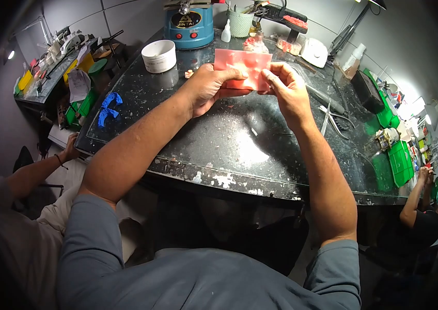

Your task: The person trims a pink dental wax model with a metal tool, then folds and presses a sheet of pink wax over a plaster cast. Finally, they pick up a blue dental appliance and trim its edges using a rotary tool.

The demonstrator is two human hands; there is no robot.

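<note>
A pink wax sheet (251,58) is held up over the dark workbench, its surface bumpy and brightly lit. My left hand (209,89) grips its lower left part, thumb across the face and fingers behind. On the right edge, my right hand (288,89) pinches the sheet between thumb and fingers. Both hands are closed on it, and the fingers behind it are partly hidden. Beside my left wrist lies a small pinkish piece (189,74) whose kind I cannot make out. Metal hand tools (337,123) lie right of my right wrist.
A white tub (159,57) and a blue machine (189,28) marked JINTAI stand at the back. Blue curved pieces (108,107) lie left on the workbench (214,139). Green trays (401,163) line the right side. Other people sit at left and far right.
</note>
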